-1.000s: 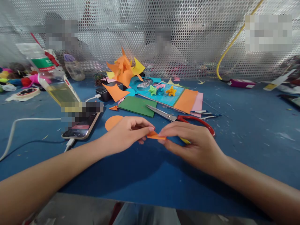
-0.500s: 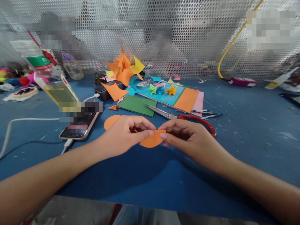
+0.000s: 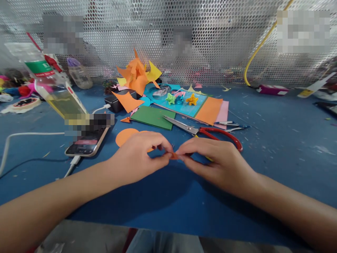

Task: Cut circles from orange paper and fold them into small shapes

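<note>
Left hand (image 3: 143,154) and right hand (image 3: 219,156): both pinching small orange paper piece (image 3: 174,155) between thumbs and fingers, fingertips close together. Piece held over near middle of flat blue desk (image 3: 168,207), partly hidden by fingers. Round orange paper disc (image 3: 124,136) just beyond left hand. Red-handled metal scissors (image 3: 185,127) beyond right hand, blade tip over rectangular green paper sheet (image 3: 150,117).
</note>
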The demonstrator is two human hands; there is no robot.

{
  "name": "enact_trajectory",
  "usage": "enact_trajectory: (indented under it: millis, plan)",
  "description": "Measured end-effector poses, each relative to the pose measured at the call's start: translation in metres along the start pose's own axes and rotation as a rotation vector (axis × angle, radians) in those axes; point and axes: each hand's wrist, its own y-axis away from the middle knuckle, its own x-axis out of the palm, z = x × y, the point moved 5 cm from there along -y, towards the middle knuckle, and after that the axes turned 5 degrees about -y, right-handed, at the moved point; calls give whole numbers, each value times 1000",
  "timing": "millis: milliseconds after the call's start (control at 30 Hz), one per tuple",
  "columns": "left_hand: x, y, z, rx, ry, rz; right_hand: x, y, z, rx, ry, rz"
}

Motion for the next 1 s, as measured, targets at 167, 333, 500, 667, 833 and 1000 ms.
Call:
enact_trajectory:
  millis: [167, 333, 500, 667, 833, 1000]
  plan:
    - [-11, 10, -19, 379, -239, -206, -9, 8, 18, -331, 195, 23]
    - [-12, 9, -17, 261, -170, -135, -10, 4, 18, -186, 65, -46]
    - [-2, 1, 2, -187, 227, 40, 6, 0, -14, 425, -418, 33]
    - [18, 1, 13, -222, 132, 204, 18, 2, -24, 430, -248, 146]
    - [25, 3, 12, -100, -110, 145, 19, 1, -20, 187, 71, 150]
    - [27, 4, 13, -89, -129, 155, 19, 3, -21, 136, 142, 167]
